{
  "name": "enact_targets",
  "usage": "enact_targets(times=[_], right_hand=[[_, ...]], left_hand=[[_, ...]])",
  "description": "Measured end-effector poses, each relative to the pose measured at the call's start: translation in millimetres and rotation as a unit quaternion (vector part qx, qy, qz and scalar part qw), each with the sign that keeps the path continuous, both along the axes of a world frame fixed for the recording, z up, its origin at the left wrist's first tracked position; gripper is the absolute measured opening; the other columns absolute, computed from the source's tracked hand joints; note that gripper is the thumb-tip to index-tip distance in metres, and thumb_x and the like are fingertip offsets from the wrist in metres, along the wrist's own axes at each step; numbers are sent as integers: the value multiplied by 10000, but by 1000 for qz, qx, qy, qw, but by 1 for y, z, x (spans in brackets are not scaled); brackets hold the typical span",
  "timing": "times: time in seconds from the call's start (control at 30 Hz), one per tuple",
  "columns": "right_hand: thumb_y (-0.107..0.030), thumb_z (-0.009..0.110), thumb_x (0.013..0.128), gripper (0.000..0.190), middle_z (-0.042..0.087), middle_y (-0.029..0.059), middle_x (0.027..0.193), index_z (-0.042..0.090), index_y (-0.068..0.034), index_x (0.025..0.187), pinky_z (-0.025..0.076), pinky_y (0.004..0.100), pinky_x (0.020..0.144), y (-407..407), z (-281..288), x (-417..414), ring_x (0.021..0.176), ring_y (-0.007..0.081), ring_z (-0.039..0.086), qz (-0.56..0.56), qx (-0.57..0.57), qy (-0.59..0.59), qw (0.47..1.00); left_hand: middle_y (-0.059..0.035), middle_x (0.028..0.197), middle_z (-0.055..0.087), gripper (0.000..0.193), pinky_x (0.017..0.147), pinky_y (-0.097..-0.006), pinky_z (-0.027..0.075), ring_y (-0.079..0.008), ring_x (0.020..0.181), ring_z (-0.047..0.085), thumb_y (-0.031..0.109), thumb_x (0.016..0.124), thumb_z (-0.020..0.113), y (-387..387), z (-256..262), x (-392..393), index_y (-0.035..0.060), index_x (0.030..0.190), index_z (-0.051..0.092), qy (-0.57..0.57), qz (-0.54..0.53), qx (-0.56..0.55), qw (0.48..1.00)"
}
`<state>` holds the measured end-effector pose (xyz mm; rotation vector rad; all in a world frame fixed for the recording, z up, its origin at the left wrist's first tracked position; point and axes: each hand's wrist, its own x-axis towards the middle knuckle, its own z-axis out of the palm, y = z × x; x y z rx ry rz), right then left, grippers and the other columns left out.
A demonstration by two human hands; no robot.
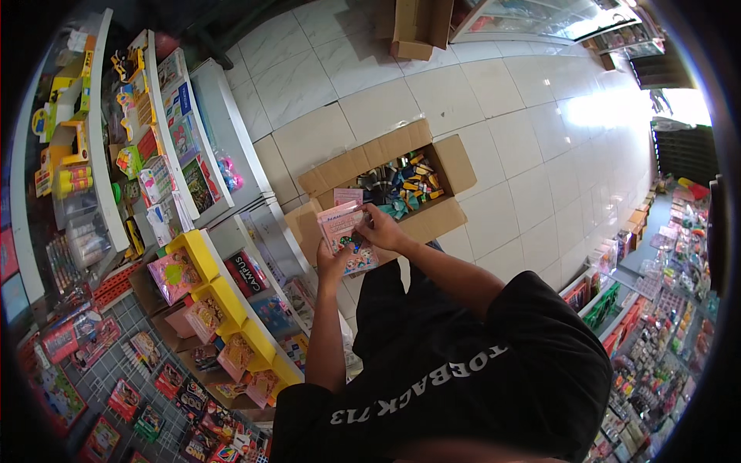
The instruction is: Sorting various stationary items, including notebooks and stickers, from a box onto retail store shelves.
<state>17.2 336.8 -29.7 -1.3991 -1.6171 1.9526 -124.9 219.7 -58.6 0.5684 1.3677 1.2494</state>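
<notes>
In the head view, both my hands hold pink illustrated packets (362, 254) in front of my body, above the near edge of an open cardboard box (399, 138). My left hand (334, 260) grips the packets from the lower left, its thumb across the front. My right hand (379, 228) holds their upper right edge, with fingers partly hidden behind it. The box stands on the floor with its flaps spread. Inside lie many small yellow and blue packaged items (422, 176), dark items and teal pieces (399, 205). Another pink packet (348, 197) shows just beyond the held ones.
Shelves of stationery and toys (173, 139) line the left. Yellow display bins (223, 301) hold pink packets, beside a wire grid rack (121, 370) with card games. An empty-looking carton (422, 29) stands at the top. Small goods (666, 301) fill the right side.
</notes>
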Motion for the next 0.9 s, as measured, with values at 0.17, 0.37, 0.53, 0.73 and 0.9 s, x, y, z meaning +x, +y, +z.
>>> enact_targets(times=[0.17,0.37,0.53,0.73,0.9], right_hand=[[-247,673,807,395,583,121,718,507,-50,1106,492,366,665,7,-40,45,748,251,624,24,159,-18,987],[-202,676,719,244,637,158,833,619,-51,903,500,370,723,45,-96,113,824,288,628,81,174,-253,948],[-132,632,645,232,652,148,912,644,-45,860,498,393,774,72,-137,148,873,317,624,77,180,-295,935],[-332,636,717,434,608,182,1072,603,-82,1069,484,405,858,71,-138,119,1003,318,597,183,129,-362,905],[-430,642,706,564,637,184,1012,569,-87,1148,488,434,832,50,-126,96,984,320,610,206,249,-519,791]], left_hand=[[-89,1104,594,432,841,-295,485,-175,981,580,-35,779,636,-16,-9,6,-7,1187,497,-70,55,-94,992],[-60,1058,608,404,810,-287,478,-154,912,591,-16,780,663,-50,-3,6,6,1157,518,-52,131,-103,985],[-91,1155,562,462,844,-287,465,-173,998,565,-42,773,647,-73,4,3,11,1201,480,-53,151,-127,979],[-96,1157,563,501,842,-324,507,-199,1017,570,-22,767,656,-82,24,15,15,1230,471,-77,170,-119,975],[-103,1184,544,535,816,-345,543,-205,1030,563,-16,759,667,-100,-3,18,16,1249,456,-73,165,-99,979]])
